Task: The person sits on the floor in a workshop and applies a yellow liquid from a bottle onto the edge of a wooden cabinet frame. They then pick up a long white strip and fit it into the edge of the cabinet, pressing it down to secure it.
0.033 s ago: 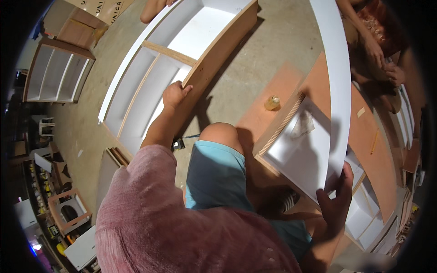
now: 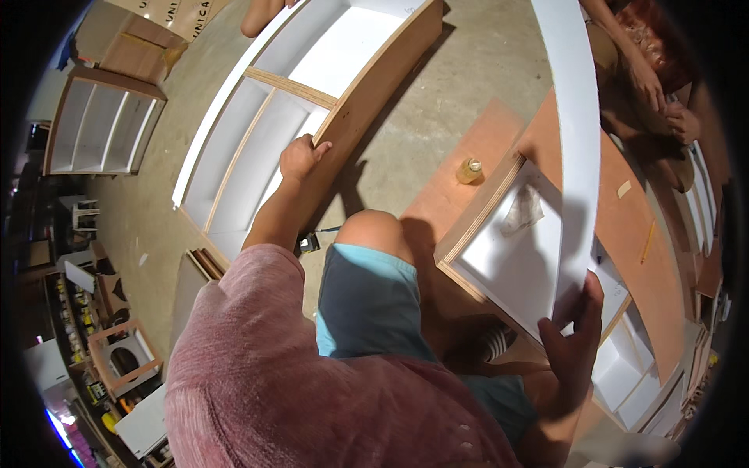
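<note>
My left hand point(image 2: 300, 158) is closed over the edge of the side panel of a long open cabinet point(image 2: 374, 82), white inside with bare wood edges and dividers. On the right, a long white strip of board point(image 2: 576, 132) stretches from the top of the view down to my right hand point(image 2: 573, 327). My right fingers and thumb are closed around its near end. Beneath the strip is a shallow white-lined plywood box point(image 2: 480, 257), with a crumpled translucent piece point(image 2: 523, 212) inside. Part of the box is hidden by the strip.
A small jar of yellowish stuff point(image 2: 469, 171) stands on a brown board point(image 2: 437, 199). Near my knee lies a tape measure point(image 2: 309, 242). A pencil point(image 2: 648, 242) rests on a curved-looking panel point(image 2: 624, 210). Another person's hands point(image 2: 680, 123) are at upper right; another arm point(image 2: 259, 17) touches the cabinet's far end.
</note>
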The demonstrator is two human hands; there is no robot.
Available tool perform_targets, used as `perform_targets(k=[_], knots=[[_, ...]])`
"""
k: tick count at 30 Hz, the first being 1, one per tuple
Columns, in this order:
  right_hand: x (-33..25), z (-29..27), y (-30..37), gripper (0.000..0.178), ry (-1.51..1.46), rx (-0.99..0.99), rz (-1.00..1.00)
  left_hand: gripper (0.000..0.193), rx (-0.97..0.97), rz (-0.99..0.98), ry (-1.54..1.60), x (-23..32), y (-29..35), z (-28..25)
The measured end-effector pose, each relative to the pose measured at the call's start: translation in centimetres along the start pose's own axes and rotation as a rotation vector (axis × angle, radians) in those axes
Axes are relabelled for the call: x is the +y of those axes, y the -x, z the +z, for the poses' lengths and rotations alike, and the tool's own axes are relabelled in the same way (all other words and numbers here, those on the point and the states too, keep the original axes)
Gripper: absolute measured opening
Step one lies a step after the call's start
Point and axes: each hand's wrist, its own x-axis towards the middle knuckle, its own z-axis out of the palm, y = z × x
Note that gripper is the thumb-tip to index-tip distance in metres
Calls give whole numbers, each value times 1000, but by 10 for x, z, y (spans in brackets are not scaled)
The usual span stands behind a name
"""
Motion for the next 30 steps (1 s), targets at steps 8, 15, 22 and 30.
perform_targets(k=[8,15,22,30], knots=[[-24,12,-39,83,15,-224,108,81,-187,-157,-462,50,5,-38],[9,52,8,78,14,-85,92,90,-239,-92,-246,81,103,-76],[-137,-24,117,69,87,-453,211,98,-842,-16,405,-3,365,-198],[-262,-162,120,96,331,-390,110,88,-760,-602,337,-179,573,-356]])
